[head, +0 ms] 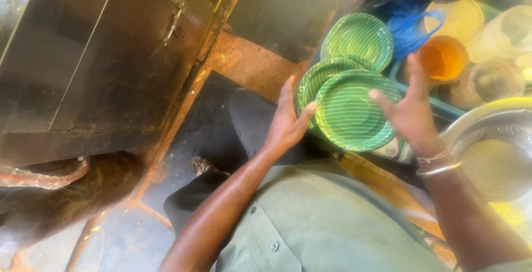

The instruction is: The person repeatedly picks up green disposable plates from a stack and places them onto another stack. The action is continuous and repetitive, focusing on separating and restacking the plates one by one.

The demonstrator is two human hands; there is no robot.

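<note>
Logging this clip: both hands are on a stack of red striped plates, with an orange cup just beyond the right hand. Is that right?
Not quite. The plates are green with pale stripes, not red, as the head view shows. The rest stands: the left hand and right hand flank the stack, and the orange cup sits just beyond the right hand.

The steel bowl runs off the right edge. The upper green plates lie partly under the front plate, and the jars blur in glare.

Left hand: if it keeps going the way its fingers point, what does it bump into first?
Probably the green striped plates; the left hand already has its fingertips at their edge, though depth is hard to judge.
</note>
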